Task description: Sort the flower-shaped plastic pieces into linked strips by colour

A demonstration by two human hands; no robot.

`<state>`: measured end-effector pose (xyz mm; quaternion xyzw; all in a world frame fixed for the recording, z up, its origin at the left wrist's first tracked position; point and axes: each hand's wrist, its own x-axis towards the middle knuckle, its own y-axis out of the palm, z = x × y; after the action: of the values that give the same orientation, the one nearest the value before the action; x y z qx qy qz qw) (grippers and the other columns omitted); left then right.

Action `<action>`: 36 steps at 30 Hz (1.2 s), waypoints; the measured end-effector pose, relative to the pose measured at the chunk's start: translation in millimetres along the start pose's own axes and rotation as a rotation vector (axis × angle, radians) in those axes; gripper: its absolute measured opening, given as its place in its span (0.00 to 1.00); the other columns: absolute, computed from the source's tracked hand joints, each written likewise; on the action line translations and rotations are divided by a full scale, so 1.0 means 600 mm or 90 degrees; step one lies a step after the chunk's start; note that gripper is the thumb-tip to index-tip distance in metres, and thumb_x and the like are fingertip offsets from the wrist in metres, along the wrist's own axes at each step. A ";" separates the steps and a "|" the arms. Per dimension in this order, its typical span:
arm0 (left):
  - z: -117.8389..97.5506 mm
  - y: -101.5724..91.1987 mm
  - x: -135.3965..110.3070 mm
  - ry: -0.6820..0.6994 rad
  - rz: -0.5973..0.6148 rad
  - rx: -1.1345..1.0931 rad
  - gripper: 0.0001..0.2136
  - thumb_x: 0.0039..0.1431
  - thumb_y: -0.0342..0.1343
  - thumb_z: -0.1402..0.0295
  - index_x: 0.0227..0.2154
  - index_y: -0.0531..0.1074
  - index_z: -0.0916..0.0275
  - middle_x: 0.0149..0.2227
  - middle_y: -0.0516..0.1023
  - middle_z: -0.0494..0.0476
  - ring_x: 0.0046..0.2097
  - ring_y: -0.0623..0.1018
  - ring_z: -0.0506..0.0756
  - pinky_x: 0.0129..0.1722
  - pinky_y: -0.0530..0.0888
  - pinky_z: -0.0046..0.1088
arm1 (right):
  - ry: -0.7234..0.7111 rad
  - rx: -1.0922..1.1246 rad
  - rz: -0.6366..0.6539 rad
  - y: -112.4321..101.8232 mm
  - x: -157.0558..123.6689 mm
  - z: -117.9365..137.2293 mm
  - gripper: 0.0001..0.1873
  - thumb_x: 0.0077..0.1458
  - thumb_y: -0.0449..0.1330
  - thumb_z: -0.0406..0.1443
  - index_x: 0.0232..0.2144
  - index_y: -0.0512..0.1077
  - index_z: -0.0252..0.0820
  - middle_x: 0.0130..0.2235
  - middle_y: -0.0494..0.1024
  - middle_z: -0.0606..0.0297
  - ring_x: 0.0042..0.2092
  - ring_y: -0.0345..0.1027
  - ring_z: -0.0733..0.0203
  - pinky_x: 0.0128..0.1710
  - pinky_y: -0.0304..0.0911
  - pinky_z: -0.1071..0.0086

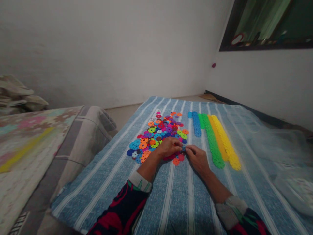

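Observation:
My left hand (170,147) and my right hand (197,159) meet at the near right edge of a pile of notched plastic discs (159,132). Between their fingertips is a small blue disc (183,148), pinched from both sides; whether it is one piece or more is too small to tell. The pile mixes orange, purple, blue, red and lime discs. Under and beside my left hand lie red and orange discs (176,161). Right of my hands, discs lie in overlapping rows by colour: blue (197,124), green (212,140), orange (218,138) and yellow (226,142).
A blue striped cloth (156,195) covers the table. Clear plastic bags (276,143) and a transparent container (297,189) are at the right. On the left stands a fabric-covered seat or bed (66,156). A white wall (117,49) rises behind.

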<state>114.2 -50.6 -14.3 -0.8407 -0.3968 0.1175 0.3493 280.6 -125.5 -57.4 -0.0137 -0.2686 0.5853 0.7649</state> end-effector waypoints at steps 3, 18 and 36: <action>-0.001 -0.018 -0.006 -0.002 0.045 0.142 0.05 0.47 0.63 0.69 0.28 0.79 0.62 0.31 0.78 0.52 0.36 0.75 0.53 0.38 0.68 0.27 | 0.015 0.005 -0.007 -0.004 -0.002 -0.003 0.14 0.56 0.56 0.43 0.30 0.78 0.42 0.28 0.80 0.65 0.31 0.72 0.59 0.34 0.66 0.69; 0.023 -0.050 -0.009 -0.118 -0.084 0.346 0.09 0.48 0.57 0.76 0.32 0.80 0.61 0.37 0.79 0.58 0.43 0.76 0.58 0.46 0.69 0.31 | 0.018 0.012 0.020 -0.006 0.003 -0.004 0.14 0.56 0.56 0.43 0.28 0.77 0.42 0.28 0.79 0.65 0.31 0.71 0.60 0.33 0.64 0.70; -0.026 -0.026 -0.014 -0.112 0.121 0.252 0.03 0.41 0.60 0.72 0.16 0.75 0.59 0.17 0.71 0.48 0.25 0.70 0.52 0.28 0.62 0.26 | 0.024 0.019 0.030 -0.007 0.005 -0.005 0.14 0.56 0.56 0.42 0.29 0.77 0.41 0.29 0.79 0.65 0.32 0.70 0.60 0.34 0.64 0.69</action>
<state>107.1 -57.5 6.9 -0.7761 -0.3141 0.2977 0.4587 286.1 -123.5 -57.2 -0.0196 -0.2448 0.6065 0.7562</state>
